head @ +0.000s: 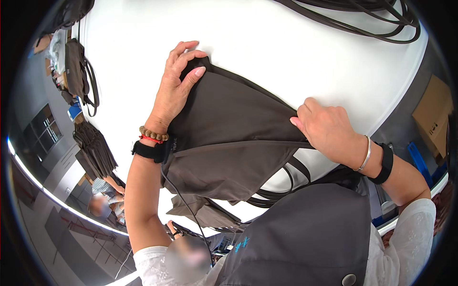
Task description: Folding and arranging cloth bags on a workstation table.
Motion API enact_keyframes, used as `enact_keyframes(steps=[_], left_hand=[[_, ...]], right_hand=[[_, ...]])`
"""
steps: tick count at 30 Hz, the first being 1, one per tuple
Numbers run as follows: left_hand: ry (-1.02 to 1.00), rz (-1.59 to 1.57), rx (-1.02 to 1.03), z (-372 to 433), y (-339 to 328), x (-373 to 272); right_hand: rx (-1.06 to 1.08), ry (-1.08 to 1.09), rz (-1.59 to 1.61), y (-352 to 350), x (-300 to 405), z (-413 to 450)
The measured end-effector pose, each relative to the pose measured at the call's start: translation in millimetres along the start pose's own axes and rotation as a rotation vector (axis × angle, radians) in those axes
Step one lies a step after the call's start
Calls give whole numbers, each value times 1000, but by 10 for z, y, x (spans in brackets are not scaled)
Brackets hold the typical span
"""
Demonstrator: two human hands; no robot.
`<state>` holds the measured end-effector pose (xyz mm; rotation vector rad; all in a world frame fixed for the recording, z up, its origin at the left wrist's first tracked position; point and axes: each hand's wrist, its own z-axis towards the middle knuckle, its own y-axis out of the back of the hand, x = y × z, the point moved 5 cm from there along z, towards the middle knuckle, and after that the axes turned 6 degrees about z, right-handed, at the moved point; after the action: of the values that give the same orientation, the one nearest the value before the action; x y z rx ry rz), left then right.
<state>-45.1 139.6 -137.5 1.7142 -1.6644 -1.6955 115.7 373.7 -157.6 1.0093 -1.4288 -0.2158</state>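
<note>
A dark brown fabric piece (232, 111), folded, with a small printed mark near its left edge, lies across the white table. My left hand (184, 73) grips its upper left corner, thumb on top and the other fingers partly behind the cloth. At the right, my right hand (318, 125) is closed on the narrow end, pinching the edge between thumb and fingers. A long seam or hem runs across the cloth towards my right hand. The lower layer hangs in a loose flap towards me. The fingers behind the cloth are hidden.
Coiled dark straps (357, 21) lie at the table's top right; more loops (282, 184) are beside my apron. Stacked brown fabric pieces (94, 150) and a brown bag with straps (75, 68) are at the left edge. Other people work beyond. A cardboard box (433, 116) stands right.
</note>
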Motion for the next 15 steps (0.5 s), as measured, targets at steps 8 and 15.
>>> enact_keyframes(steps=[8, 15], left_hand=[[-107, 123, -87, 63, -88, 55], [-71, 69, -34, 72, -73, 64]], right_hand=[[21, 23, -74, 8, 7, -16], [-110, 323, -260, 291, 450, 41]])
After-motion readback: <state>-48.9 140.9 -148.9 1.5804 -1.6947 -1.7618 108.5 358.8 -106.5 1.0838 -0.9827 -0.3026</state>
